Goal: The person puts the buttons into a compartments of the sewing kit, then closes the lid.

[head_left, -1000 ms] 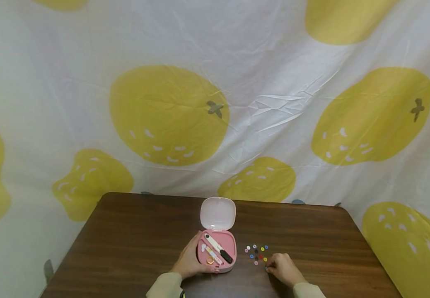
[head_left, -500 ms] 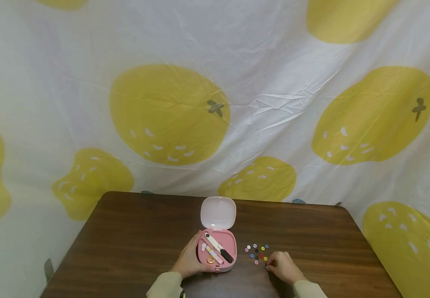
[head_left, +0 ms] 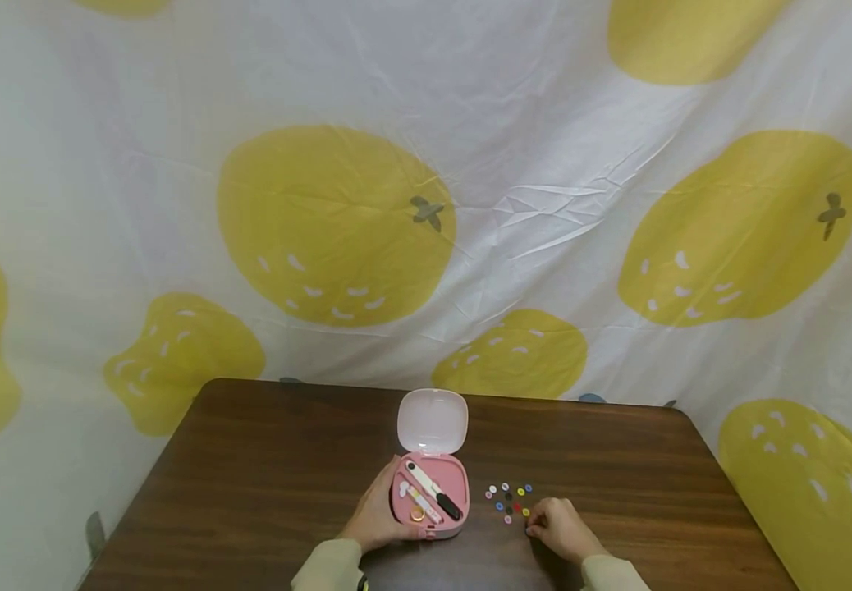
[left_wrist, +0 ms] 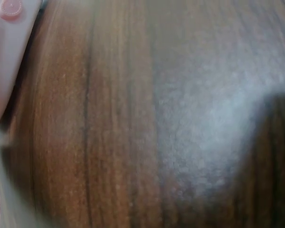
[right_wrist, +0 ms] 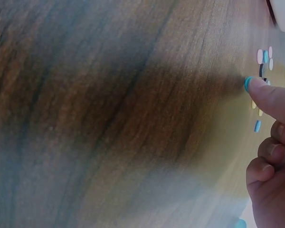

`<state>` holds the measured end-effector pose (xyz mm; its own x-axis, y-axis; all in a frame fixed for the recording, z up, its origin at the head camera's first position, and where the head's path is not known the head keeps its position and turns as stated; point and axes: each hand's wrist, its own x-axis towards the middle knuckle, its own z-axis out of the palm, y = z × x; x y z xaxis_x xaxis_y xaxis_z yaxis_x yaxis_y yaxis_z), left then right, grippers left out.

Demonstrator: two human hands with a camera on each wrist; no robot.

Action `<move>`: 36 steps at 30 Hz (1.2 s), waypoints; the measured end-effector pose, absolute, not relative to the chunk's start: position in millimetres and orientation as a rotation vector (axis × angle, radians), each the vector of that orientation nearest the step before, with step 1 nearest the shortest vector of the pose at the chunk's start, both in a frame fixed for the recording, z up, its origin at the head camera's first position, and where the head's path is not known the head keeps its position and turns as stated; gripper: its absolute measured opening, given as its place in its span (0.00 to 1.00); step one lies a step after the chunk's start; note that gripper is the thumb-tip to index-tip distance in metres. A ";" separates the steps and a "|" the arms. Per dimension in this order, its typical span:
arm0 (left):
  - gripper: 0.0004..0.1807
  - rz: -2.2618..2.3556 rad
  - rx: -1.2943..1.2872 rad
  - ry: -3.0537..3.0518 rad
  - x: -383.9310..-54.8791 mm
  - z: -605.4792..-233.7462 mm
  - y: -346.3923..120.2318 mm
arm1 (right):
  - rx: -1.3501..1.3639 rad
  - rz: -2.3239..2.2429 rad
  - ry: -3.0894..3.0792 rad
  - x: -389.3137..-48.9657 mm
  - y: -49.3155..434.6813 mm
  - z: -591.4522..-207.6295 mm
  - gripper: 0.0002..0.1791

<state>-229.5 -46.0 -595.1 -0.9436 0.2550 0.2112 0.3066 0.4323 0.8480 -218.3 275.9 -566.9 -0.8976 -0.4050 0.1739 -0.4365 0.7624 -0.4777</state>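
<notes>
Pink case (head_left: 453, 478), left hand (head_left: 376, 515) gripping; button (right_wrist: 247, 84), right hand (head_left: 562, 529) pinching

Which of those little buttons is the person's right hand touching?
The blue-green button, at the fingers of the right hand. In the head view it is nearest the person; the other buttons form a loose cluster farther away.

On the table (head_left: 286, 468), the left grip (head_left: 377, 517) held an open pink box (head_left: 452, 479); the right grip (head_left: 561, 527) pinched a blue button (head_left: 529, 531) near scattered coloured buttons (head_left: 518, 507).
</notes>
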 end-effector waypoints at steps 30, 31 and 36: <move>0.69 -1.597 -0.499 -2.616 -231.7 -597.6 -45.7 | 0.647 0.816 -2.939 -219.0 275.4 -564.0 0.08; 0.69 -1.593 -0.501 -2.614 -231.5 -597.8 -45.7 | 0.643 0.817 -2.941 -218.6 275.2 -563.5 0.08; 0.69 -1.608 -0.509 -2.599 -231.4 -598.6 -45.9 | 0.616 0.820 -2.957 -217.6 274.1 -562.6 0.09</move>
